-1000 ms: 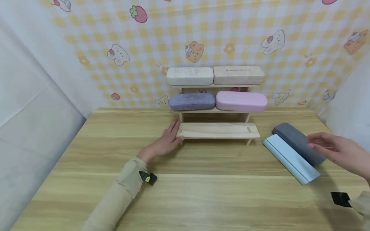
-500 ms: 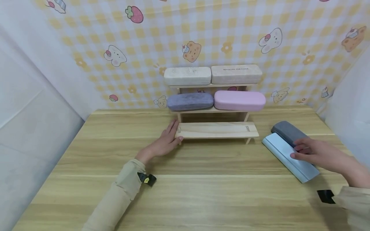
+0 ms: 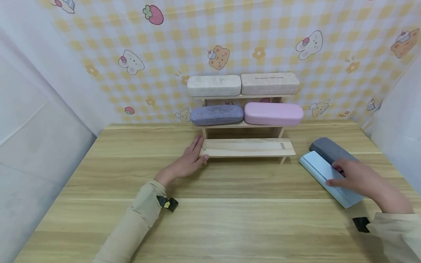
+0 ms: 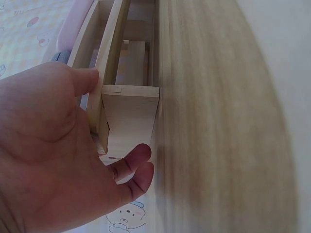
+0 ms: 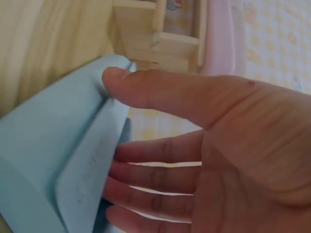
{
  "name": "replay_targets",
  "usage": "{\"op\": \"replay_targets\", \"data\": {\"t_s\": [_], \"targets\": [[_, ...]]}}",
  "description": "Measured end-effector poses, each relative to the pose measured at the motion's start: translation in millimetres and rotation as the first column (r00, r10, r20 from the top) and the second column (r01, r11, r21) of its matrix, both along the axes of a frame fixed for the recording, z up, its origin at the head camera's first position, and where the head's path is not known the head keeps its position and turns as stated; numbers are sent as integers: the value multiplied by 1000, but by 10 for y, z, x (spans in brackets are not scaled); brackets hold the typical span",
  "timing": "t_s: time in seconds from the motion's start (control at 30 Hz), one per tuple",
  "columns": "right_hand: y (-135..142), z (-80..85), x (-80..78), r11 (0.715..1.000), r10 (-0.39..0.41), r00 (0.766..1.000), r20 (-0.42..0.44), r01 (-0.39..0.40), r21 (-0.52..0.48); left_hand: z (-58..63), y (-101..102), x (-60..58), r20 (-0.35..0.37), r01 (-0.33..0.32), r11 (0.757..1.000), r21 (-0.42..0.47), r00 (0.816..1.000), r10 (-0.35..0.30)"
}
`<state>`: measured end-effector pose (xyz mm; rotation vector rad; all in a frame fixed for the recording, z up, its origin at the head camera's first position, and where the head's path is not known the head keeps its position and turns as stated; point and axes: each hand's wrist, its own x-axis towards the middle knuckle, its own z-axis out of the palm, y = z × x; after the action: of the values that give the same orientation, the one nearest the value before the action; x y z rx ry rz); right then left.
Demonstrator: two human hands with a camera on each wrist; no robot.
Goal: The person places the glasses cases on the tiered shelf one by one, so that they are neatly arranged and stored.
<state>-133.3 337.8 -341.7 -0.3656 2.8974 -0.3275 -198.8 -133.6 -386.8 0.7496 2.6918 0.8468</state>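
My left hand (image 3: 185, 160) holds the left end of the lowest tier of a stepped wooden rack (image 3: 246, 148). In the left wrist view its thumb lies on the board's edge, and two bent fingers (image 4: 138, 167) show below the board. At the right, my right hand (image 3: 356, 179) grips a light blue glasses case (image 3: 317, 168), which lies slantwise. The right wrist view shows the thumb (image 5: 129, 87) on the case's near edge and the fingers along its other side. Right behind it lies a dark grey glasses case (image 3: 329, 149), partly covered by the hand.
Off-white (image 3: 213, 86) and beige (image 3: 269, 84) cases stand on the rack's top tier. A grey-blue case (image 3: 217, 115) and a pink case (image 3: 273, 114) fill the middle tier. Behind the wooden table (image 3: 210, 226) hangs a yellow checked cloth (image 3: 184, 36).
My right hand has moved left and down from over the dark grey case and taken hold of the light blue case. The left hand has kept its place on the rack.
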Motion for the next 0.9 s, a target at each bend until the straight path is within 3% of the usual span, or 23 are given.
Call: {"op": "replay_targets", "data": {"t_s": [0.33, 0.9], "targets": [[-53, -59, -12, 993, -42, 999, -12, 43, 106, 9, 7, -2, -6, 7, 1000, -6, 1000, -7], [-64, -49, 4, 991, -84, 996, 41, 79, 105, -5, 4, -17, -13, 13, 1000, 13, 1000, -12]]}}
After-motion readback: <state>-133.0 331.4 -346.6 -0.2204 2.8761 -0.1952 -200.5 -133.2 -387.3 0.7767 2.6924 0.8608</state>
